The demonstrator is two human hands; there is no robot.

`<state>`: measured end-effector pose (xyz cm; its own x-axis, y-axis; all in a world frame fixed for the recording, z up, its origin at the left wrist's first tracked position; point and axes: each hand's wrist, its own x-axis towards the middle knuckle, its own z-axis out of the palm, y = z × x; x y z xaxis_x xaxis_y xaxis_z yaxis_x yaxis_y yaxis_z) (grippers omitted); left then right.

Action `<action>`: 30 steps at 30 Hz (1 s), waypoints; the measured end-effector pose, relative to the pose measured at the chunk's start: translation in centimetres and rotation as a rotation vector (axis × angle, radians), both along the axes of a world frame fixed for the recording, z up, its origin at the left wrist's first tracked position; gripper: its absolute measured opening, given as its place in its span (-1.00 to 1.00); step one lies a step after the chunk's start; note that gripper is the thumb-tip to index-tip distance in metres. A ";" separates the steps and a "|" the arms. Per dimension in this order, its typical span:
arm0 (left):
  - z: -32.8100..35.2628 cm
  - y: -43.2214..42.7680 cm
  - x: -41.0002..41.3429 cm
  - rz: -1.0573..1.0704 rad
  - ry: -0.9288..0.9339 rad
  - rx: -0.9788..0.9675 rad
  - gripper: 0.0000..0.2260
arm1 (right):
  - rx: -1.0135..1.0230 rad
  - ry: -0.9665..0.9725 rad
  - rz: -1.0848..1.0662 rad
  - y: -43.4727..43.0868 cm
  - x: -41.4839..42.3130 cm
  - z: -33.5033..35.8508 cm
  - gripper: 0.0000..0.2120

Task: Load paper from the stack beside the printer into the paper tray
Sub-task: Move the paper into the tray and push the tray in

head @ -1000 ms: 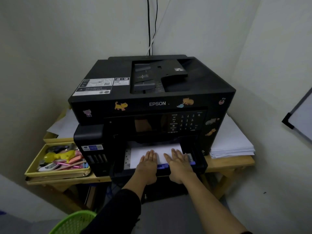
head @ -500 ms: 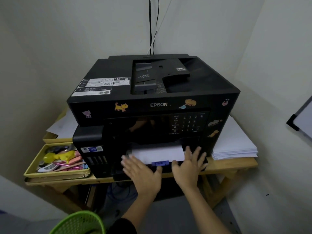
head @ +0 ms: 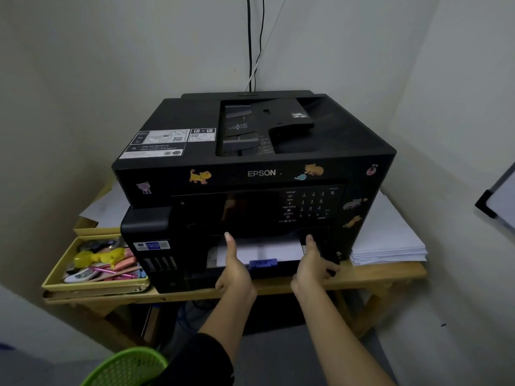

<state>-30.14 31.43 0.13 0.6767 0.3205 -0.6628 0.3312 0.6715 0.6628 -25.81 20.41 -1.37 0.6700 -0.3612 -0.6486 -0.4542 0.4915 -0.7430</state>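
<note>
The black Epson printer (head: 250, 151) stands on a wooden table. Its paper tray (head: 281, 267) sticks out a little at the lower front, with white paper (head: 267, 247) lying in it and a blue tab (head: 263, 263) at its front edge. My left hand (head: 237, 271) grips the tray's front left, thumb up over the paper and fingers under the edge. My right hand (head: 312, 267) grips the front right the same way, its fingers curled round the tray's corner. The paper stack (head: 390, 240) lies on the table right of the printer.
A yellow box (head: 55, 285) of pens and small items sits left of the printer, with loose sheets (head: 107, 207) behind it. A green basket (head: 125, 366) is at the lower left. Walls close in on both sides, and a whiteboard corner (head: 493, 201) juts in at the right.
My hands left the top of the paper, spread in front of the tray, and now grip its front edge. The tray sits further inside the printer than a second ago.
</note>
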 end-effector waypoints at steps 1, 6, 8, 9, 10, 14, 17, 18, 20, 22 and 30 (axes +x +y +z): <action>0.5 -0.1 0.0 0.033 -0.018 0.022 0.05 | 0.054 -0.033 -0.014 -0.1 0.3 -0.1 0.04; 1.7 0.3 1.6 0.213 -0.064 0.012 0.17 | 0.226 -0.093 -0.067 -0.1 2.4 0.5 0.05; 1.8 0.2 2.1 0.232 -0.007 -0.003 0.15 | 0.221 -0.080 -0.090 0.4 3.0 0.7 0.10; 1.7 0.1 2.3 0.243 0.020 -0.011 0.15 | 0.203 -0.071 -0.094 0.6 3.2 0.7 0.10; 1.5 0.2 2.6 0.244 0.046 -0.019 0.14 | 0.183 -0.063 -0.091 0.7 3.3 0.6 0.10; 0.7 0.3 3.5 0.275 0.065 -0.036 0.09 | 0.162 -0.047 -0.077 0.7 3.7 0.1 0.07; 0.3 0.4 4.0 0.298 0.067 -0.046 0.10 | 0.154 -0.038 -0.090 0.9 4.0 0.2 0.06; 0.2 0.4 4.1 0.307 0.062 -0.055 0.10 | 0.155 -0.036 -0.100 1.0 4.1 0.3 0.04; 0.1 0.4 4.3 0.334 0.055 -0.066 0.12 | 0.174 -0.037 -0.116 1.0 4.2 0.4 0.01; 0.0 0.3 4.6 0.351 0.044 -0.072 0.12 | 0.204 -0.052 -0.124 1.0 4.3 0.2 -0.03; -1.7 1.8 4.7 0.224 -0.175 -0.037 -0.23 | 0.338 -0.215 -0.093 0.7 5.6 -0.6 -0.30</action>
